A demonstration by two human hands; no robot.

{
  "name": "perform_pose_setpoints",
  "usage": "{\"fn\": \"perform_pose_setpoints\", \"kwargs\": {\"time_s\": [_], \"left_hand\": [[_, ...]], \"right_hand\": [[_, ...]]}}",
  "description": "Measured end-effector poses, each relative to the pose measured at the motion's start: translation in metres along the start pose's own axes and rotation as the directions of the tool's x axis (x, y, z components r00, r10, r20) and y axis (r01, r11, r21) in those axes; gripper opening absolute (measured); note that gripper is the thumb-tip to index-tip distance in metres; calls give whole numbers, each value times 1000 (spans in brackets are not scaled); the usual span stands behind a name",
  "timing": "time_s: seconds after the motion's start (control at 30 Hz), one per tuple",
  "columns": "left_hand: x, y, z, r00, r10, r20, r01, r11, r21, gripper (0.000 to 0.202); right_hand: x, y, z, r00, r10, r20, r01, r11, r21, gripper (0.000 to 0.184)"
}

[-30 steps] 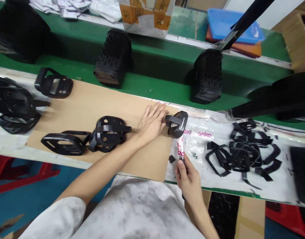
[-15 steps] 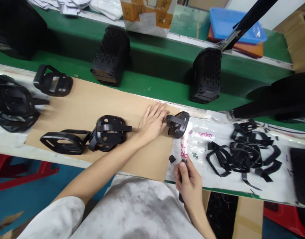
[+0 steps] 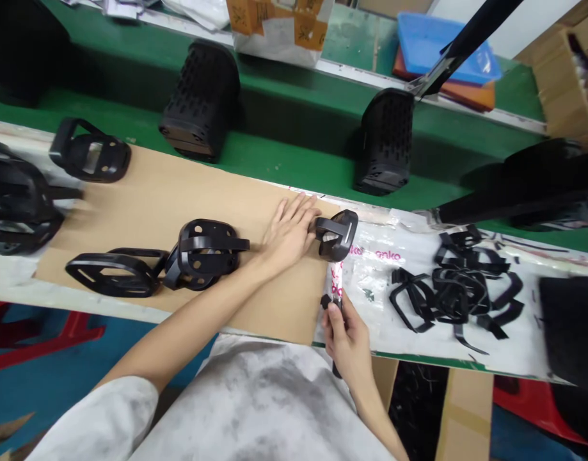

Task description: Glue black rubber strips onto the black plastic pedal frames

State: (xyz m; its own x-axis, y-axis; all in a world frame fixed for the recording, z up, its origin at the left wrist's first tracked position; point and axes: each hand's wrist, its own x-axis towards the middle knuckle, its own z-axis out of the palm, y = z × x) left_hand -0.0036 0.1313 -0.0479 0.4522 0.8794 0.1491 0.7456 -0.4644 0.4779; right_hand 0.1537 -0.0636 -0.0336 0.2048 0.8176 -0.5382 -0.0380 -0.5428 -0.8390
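Note:
My left hand (image 3: pixel 290 232) lies flat on a brown cardboard sheet (image 3: pixel 217 192) with its fingers stretched out. Just right of it, at the sheet's edge, is a small black plastic part with a looped strap (image 3: pixel 339 235); whether my fingers touch it I cannot tell. My right hand (image 3: pixel 349 333) is closed around the dark handle of what looks like a knife (image 3: pixel 337 282). Its flat, shiny blade points away from me toward the black part. Beside my right thumb is a small black scrap (image 3: pixel 325 301).
More black looped parts (image 3: pixel 207 253) lie on the cardboard, with a pile at the far left (image 3: pixel 15 198). Black offcuts (image 3: pixel 459 282) heap on the white plastic at right. Black perforated housings (image 3: pixel 384 141) stand behind on the green bench, near a blue tray (image 3: pixel 442 48).
My right hand has shifted slightly left with the knife, bringing it beside the black scrap. My left hand stays flat on the cardboard. The whole view has moved a little.

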Motion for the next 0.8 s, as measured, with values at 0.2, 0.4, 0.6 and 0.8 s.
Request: {"fn": "perform_pose_setpoints", "kwargs": {"time_s": [0.2, 0.4, 0.6, 0.8], "left_hand": [[0, 0, 0, 1000, -3, -10, 3, 1000, 4, 49], [0, 0, -1, 1000, -12, -2, 12, 1000, -8, 49], [-2, 0, -1, 1000, 5, -29, -6, 1000, -25, 49], [-2, -9, 0, 981, -89, -175, 23, 938, -345, 42]], "right_hand": [[1, -4, 1, 999, -34, -28, 34, 999, 14, 64], [1, -12, 3, 992, -66, -106, 66, 998, 0, 55], [7, -11, -6, 999, -13, 42, 13, 1000, -6, 58], [22, -20, -41, 951, -299, -83, 232, 863, -448, 65]]}}
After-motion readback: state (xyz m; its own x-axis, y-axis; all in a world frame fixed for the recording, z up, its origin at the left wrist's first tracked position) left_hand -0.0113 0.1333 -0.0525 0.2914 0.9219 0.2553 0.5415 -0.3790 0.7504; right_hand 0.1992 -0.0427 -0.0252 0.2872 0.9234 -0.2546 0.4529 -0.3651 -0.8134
